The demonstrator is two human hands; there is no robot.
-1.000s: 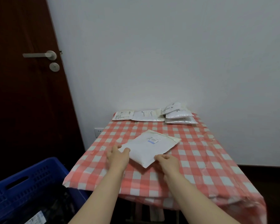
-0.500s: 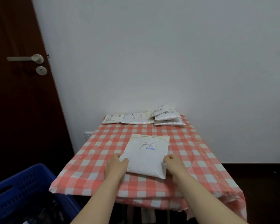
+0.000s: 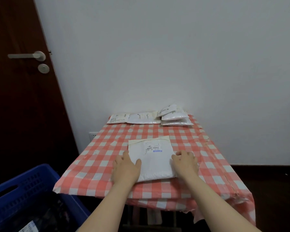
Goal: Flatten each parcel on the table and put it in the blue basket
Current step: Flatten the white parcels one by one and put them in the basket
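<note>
A white padded parcel (image 3: 153, 158) with a barcode label lies square on the red-and-white checked table (image 3: 97, 166), near its front edge. My left hand (image 3: 126, 168) rests flat on the parcel's near left corner, with the thumb lying on the top face. My right hand (image 3: 185, 162) presses on the right edge, its fingers slightly bent. The blue basket (image 3: 25, 186) stands on the floor to the lower left, with dark contents and a labelled parcel inside.
Along the table's far edge by the white wall lie two flat parcels (image 3: 118, 118) (image 3: 142, 117) and a stack of puffy ones (image 3: 175, 116). A dark wooden door (image 3: 20, 91) stands at the left. The cloth's right front corner hangs crumpled.
Both hands turned the parcel from a diagonal lie to square with the table. They moved from its near corners to its left corner and right edge, now lying on top.
</note>
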